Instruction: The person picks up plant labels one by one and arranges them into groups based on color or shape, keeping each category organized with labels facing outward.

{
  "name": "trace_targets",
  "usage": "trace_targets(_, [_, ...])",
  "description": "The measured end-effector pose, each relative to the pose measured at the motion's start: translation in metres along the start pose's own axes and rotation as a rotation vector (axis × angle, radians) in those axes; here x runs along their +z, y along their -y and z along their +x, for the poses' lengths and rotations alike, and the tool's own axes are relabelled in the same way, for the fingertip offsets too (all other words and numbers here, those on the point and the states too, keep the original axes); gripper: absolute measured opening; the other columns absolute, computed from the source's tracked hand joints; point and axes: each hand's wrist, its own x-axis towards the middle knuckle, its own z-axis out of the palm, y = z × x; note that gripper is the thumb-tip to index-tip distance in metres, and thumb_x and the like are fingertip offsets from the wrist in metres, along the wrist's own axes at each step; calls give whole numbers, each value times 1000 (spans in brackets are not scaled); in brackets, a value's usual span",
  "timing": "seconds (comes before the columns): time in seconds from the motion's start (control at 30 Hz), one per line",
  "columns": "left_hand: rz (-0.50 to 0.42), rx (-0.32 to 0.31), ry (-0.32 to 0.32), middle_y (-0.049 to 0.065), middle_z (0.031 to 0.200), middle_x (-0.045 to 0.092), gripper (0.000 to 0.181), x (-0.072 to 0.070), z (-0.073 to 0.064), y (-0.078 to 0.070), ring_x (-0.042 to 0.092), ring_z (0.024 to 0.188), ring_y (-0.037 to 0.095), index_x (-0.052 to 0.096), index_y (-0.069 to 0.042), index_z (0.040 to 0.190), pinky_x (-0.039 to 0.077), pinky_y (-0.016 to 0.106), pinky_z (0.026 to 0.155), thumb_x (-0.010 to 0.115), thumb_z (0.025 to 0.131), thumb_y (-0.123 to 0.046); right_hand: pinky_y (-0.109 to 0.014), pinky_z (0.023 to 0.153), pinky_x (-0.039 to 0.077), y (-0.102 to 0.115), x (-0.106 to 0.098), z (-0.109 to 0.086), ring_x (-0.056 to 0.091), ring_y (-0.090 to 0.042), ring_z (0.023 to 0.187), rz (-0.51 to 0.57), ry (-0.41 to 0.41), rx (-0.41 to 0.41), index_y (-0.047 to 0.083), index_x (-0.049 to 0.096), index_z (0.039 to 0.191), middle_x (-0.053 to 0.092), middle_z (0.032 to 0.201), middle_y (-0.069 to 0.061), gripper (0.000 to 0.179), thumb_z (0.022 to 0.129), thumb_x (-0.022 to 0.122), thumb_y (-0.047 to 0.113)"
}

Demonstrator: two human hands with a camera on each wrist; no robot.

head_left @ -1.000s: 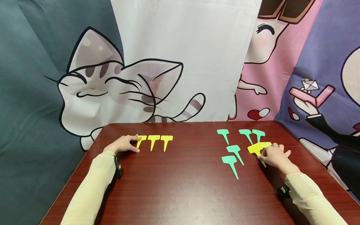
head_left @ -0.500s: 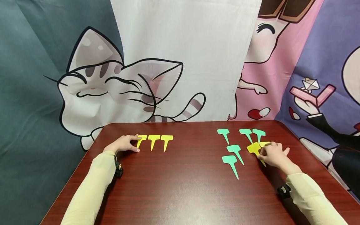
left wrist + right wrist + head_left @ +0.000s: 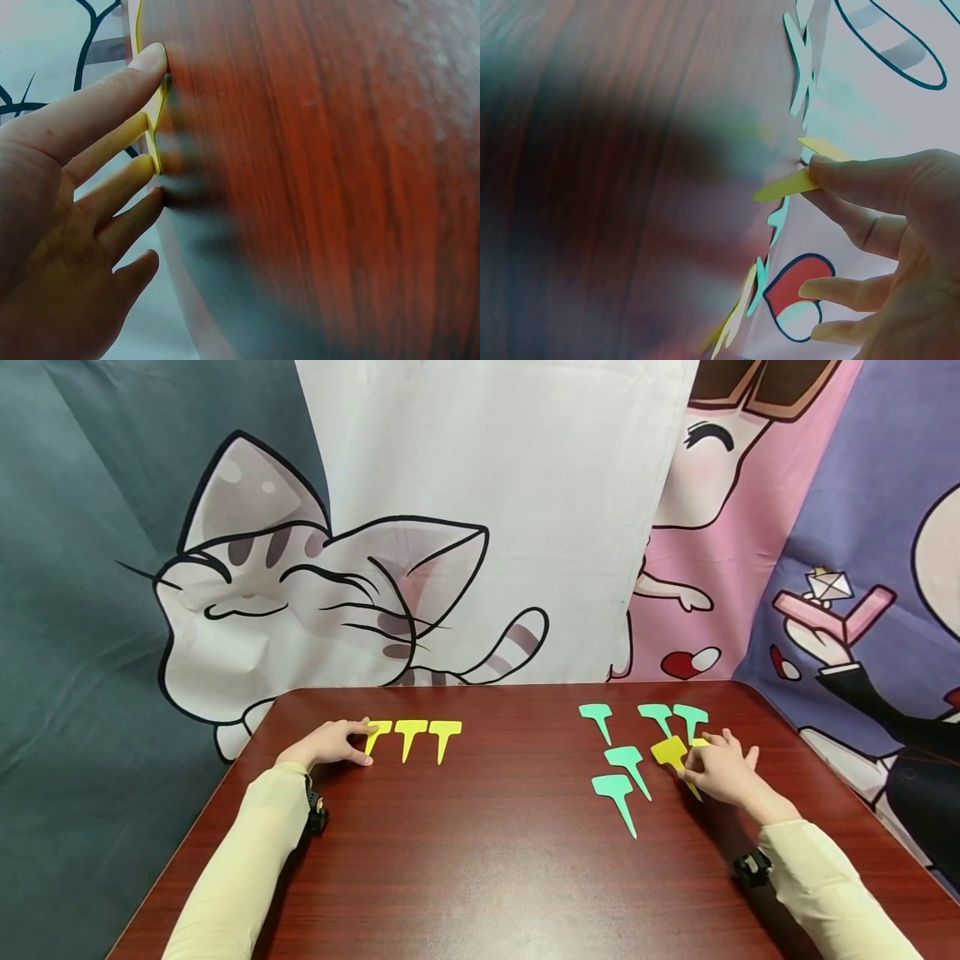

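In the head view, my left hand lies at the leftmost yellow T-shaped plant label, thumb by its stem and fingers at its head. The left wrist view has these fingers fairly straight along the yellow label's edge. Two more yellow plant labels lie in a row to its right. My right hand pinches a yellow plant label between thumb and index finger, raised over the table in the right wrist view. Another yellow label lies partly hidden behind that hand.
Several green T-shaped plant labels lie spread on the right side of the brown table, some just beyond my right hand. A printed cloth backdrop with a cartoon cat hangs behind the table's far edge.
My right hand has shifted slightly left and away from me with its yellow plant label, uncovering another yellow one lying behind. My left hand has stayed still.
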Motion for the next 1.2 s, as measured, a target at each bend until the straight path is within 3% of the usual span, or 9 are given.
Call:
trace_targets(0.57, [-29, -6, 3, 14, 155, 26, 74, 1, -3, 0, 15, 142, 45, 45, -14, 143, 20, 62, 110, 75, 79, -34, -85, 88, 10, 35, 14, 21, 18, -71, 125, 39, -39, -65, 13, 62, 66, 39, 132, -45, 19, 82, 70, 18])
trace_targets(1.2, [-18, 4, -16, 15, 153, 29, 73, 1, -4, -2, 17, 141, 46, 46, -11, 142, 22, 61, 110, 76, 79, -32, -82, 95, 6, 79, 28, 45, 11, -67, 131, 120, 15, -76, 11, 59, 66, 33, 139, -41, 21, 86, 65, 17])
